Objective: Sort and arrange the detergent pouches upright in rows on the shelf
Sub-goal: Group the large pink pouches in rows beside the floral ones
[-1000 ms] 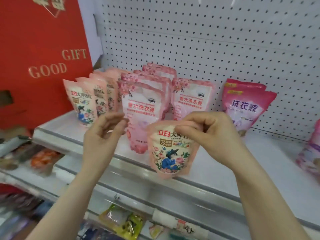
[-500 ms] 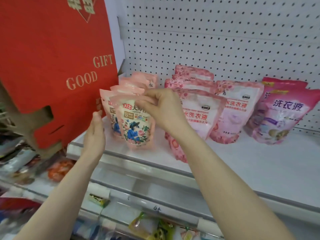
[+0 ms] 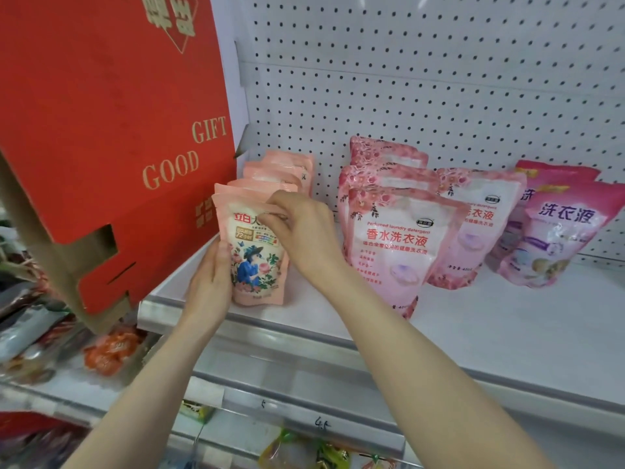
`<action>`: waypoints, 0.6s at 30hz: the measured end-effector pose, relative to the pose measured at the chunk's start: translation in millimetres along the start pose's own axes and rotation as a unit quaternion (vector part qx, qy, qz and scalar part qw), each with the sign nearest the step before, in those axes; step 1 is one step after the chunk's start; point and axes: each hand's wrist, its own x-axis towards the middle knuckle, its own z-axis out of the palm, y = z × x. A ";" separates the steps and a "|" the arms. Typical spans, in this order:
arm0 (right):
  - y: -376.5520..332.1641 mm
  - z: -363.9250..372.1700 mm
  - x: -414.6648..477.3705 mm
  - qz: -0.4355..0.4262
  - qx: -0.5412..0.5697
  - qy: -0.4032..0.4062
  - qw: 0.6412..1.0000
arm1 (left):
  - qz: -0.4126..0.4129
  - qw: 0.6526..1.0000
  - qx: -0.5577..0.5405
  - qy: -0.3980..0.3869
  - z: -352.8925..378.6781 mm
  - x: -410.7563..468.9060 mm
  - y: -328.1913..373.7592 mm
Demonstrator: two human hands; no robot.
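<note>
Head view, the only one.

Shelf [image 3: 473,333]: white, pegboard back [image 3: 439,79], metal lip along the front edge. A red gift box [image 3: 101,130] leans over the shelf's left end.

Your right hand [image 3: 304,231] pinches the top seam of the small peach pouch [image 3: 257,262], thumb and fingers closed on it. A top pinch probably lets you steer the pouch's lean while its base sits on the shelf. Your left hand [image 3: 211,282] cups its left side and lower corner, fingers wrapped against the film. I judge it braces the pouch so it cannot slide toward the gift box.

The pouch stands at the front-left corner of the shelf, close behind the lip, face forward, near upright. It heads a row of matching peach pouches [image 3: 277,174] running back toward the pegboard, each top showing above the one in front. Whether it touches the pouch behind, you cannot tell from here.

Mid-shelf, the larger pink pouches [image 3: 399,245] form two rows; the front one leans forward toward the lip. Near the right end, purple pouches [image 3: 558,231] lean back, one behind the other. Types are grouped by row, so sorting looks mostly done on this stretch.

Judgement: you are seating the peach pouch as the row's front. It is soft and bottom-heavy, so it may sag when you let go. Ease the pinch first and keep the left hand as a stop. The leaning pink front pouch likely wants straightening.
</note>
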 end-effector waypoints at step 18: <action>-9.6 -56.9 -5.8 -0.105 -0.207 -0.011 0.973 | 0.235 0.946 0.135 0.176 -10.8 -12.0 60.5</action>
